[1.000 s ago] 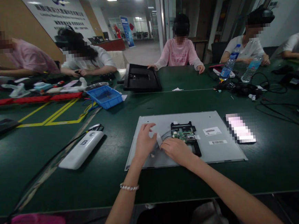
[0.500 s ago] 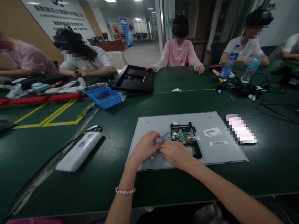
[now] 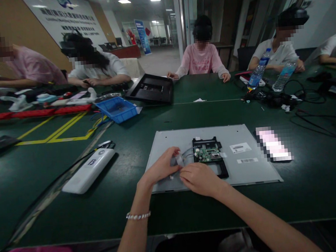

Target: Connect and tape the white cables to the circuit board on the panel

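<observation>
A grey metal panel [image 3: 238,134] lies flat on the green table in front of me. A green circuit board [image 3: 207,152] in a black bracket sits at its middle, with thin wires running left from it. My left hand [image 3: 161,168] pinches a small white strip [image 3: 179,160] at the wire ends, fingers closed. My right hand [image 3: 199,179] rests curled just right of it, fingertips meeting the left hand's at the strip and wires. Two white labels [image 3: 240,148] are stuck on the panel's right part.
A white power bank [image 3: 88,170] with a black cable lies to the left. A phone [image 3: 272,144] sits at the panel's right edge. Farther off are a blue tray [image 3: 116,108], a black monitor shell [image 3: 151,89], water bottles [image 3: 257,73] and tangled cables [image 3: 282,99]. Several people sit around the table.
My left hand went from raised with spread fingers to a pinch on the white strip. My right hand drew slightly back toward me. The person opposite laid the black shell flatter.
</observation>
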### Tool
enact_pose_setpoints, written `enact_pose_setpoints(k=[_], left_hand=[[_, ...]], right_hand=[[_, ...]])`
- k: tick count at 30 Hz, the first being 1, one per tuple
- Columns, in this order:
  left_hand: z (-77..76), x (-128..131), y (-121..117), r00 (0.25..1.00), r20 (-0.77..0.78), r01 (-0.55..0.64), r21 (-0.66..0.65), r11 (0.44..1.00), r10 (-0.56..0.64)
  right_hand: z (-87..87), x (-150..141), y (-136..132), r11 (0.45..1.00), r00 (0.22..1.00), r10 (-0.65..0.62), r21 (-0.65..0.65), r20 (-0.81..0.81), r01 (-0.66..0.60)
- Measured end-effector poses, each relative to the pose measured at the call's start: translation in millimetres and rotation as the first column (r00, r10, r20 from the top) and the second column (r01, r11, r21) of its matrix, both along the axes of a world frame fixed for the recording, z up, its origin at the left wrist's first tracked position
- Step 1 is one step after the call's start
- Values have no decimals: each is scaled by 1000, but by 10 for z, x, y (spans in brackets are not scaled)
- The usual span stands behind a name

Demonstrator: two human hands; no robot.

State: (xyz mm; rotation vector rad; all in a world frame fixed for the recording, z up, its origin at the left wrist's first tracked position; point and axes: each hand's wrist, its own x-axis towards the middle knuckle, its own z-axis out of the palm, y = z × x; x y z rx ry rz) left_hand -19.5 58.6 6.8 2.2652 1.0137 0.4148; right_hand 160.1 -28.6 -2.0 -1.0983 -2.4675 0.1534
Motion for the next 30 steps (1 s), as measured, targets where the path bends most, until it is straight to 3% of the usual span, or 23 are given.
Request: enact_pose_setpoints(k=[9, 14, 18, 24, 27, 30], left_hand=[[-1, 25, -19, 999, -38, -33, 28, 999, 34], [-10, 76, -1, 999, -31, -13, 120, 993, 17], [-6, 93, 15, 999, -35, -2, 134, 991, 6], [121, 116, -59, 999, -41, -18, 170, 985, 25], [207, 131, -73, 994, 30, -107, 223, 969, 103], [326, 167, -81, 964, 137, -257, 265, 929, 227]], right_hand=[[6, 44, -10, 1000, 1000, 11, 15, -20, -11], [-15, 37, -8, 1000, 1000, 9, 4, -12, -9], [86, 98, -14, 1000, 998, 16, -4, -67, -16], [358, 755, 49, 970, 934, -241, -38, -263, 240], [286, 1171, 131, 911, 853, -409, -86, -325, 404], [77, 1420, 174, 849, 781, -519, -104, -348, 518]])
